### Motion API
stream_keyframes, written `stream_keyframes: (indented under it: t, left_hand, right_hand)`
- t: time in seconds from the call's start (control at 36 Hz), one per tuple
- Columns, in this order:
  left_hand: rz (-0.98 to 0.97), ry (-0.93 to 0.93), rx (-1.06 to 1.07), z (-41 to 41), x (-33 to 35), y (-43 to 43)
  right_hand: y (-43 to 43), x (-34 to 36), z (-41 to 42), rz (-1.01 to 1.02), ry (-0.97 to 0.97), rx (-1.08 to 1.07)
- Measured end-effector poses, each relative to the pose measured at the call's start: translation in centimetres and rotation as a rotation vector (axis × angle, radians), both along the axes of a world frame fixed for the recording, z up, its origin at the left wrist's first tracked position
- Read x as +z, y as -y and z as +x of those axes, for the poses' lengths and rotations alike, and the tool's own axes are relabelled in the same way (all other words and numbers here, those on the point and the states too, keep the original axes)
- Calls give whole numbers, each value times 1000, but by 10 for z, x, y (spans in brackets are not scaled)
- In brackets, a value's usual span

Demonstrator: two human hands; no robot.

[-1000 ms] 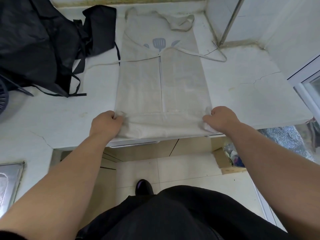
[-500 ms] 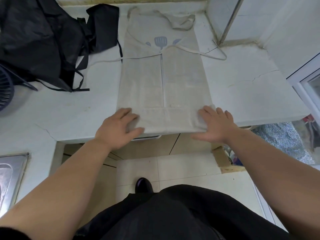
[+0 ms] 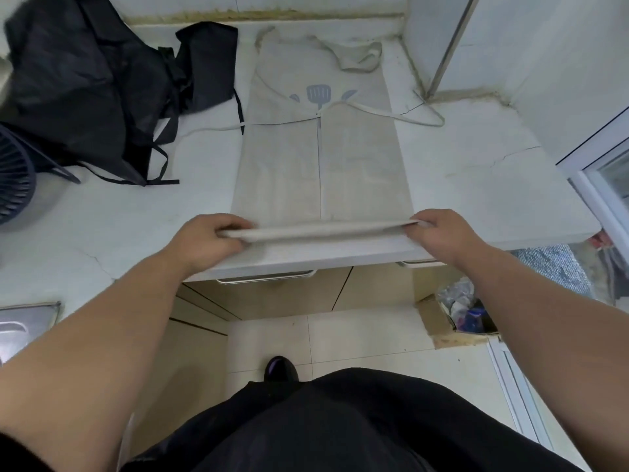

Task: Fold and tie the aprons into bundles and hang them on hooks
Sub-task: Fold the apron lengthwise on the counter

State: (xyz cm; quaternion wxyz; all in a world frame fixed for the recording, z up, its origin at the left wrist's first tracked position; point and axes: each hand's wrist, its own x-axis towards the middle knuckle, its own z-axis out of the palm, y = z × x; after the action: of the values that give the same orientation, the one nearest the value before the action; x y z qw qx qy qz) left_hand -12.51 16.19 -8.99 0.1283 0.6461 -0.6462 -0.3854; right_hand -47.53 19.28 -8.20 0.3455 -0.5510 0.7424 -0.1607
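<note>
A beige apron (image 3: 323, 165) with a blue spatula print lies lengthwise on the white counter (image 3: 476, 185), its sides folded in to a centre seam. Its near end is folded over into a narrow band (image 3: 323, 231) raised a little off the counter. My left hand (image 3: 207, 243) grips the band's left end, and my right hand (image 3: 442, 233) grips its right end. The neck loop (image 3: 357, 54) lies at the far end, with the waist ties trailing out to both sides. A crumpled black apron (image 3: 88, 86) lies at the back left of the counter.
A dark round fan (image 3: 13, 178) stands at the left edge. A metal sink (image 3: 23, 325) is at the lower left. Below the counter are cabinet drawers (image 3: 272, 294), and a cardboard box (image 3: 452, 318) with clutter sits on the floor. White walls close the back and right.
After pressing flat on the folded near end half a second ago, both hands have curled round its two ends and lifted it into a further fold, away from the counter edge.
</note>
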Motion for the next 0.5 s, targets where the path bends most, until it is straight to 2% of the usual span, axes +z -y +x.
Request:
stream_keyframes:
  t: [0.08,0.19,0.39,0.5]
  left_hand:
    - [56,-169,140,1,3,9]
    - [95,-283,236,-3,0,17]
    - [33,-121,330,-8,-21,31]
    - [-18,35,277,-13,-25,37]
  right_hand:
    - [5,2,1,9,139,-110]
    - [14,-3,-1,19,168,-185]
    - [26,-18,-5,19,74,-211]
    - [31,-27,-3,28,-99,-131]
